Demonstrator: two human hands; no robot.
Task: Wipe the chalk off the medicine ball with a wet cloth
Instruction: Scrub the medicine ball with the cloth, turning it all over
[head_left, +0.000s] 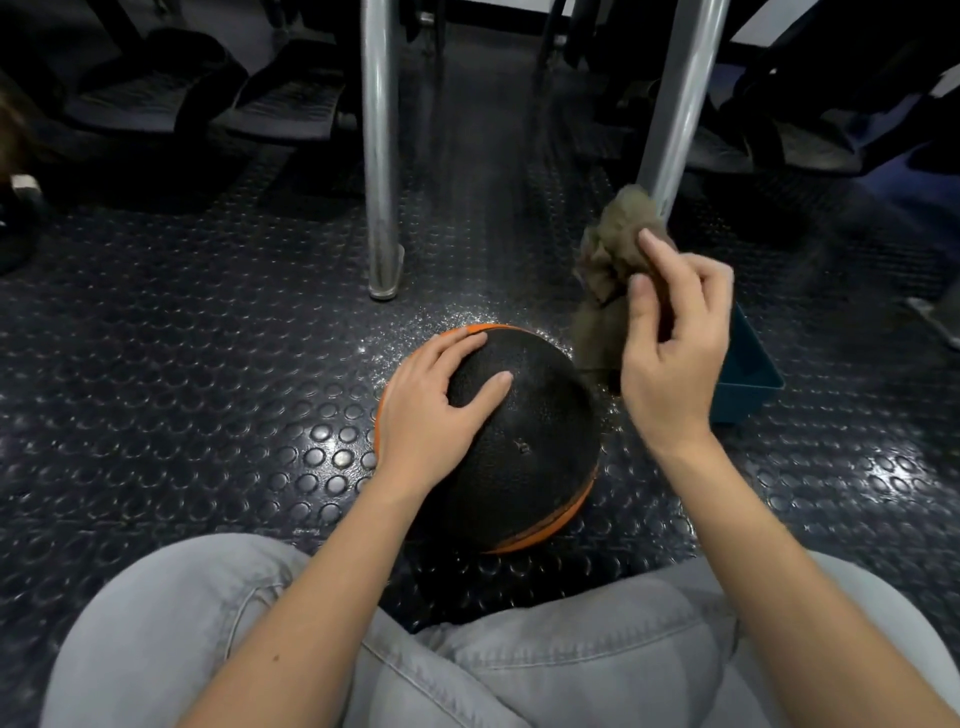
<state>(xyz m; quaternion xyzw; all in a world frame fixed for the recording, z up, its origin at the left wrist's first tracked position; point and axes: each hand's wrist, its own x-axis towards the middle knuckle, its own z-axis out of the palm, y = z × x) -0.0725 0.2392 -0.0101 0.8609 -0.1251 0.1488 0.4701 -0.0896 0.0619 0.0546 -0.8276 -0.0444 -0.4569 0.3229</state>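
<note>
Position: the medicine ball (524, 441), black with orange bands, sits on the studded rubber floor (208, 338) directly in front of the person's knees, which are in grey jeans (519, 665).

Left hand (426, 405): lies flat on the ball's upper left side. Grip is wide, with the fingers extended over the pebbled surface and the thumb laid toward the centre.

Right hand (675, 343): raised above and to the right of the ball, clear of it. Grip is closed on an olive-brown cloth (608, 270), pinched between the thumb and the curled fingers. The cloth is bunched above the hand and hangs down beside the ball's upper right edge; contact with the ball cannot be determined.

Surroundings: a teal tub (748, 374) stands on the floor just right of the ball, partly hidden behind the right hand. 2 metal tubes rise beyond, 1 behind the ball (379, 156) and 1 behind the cloth (680, 104).
</note>
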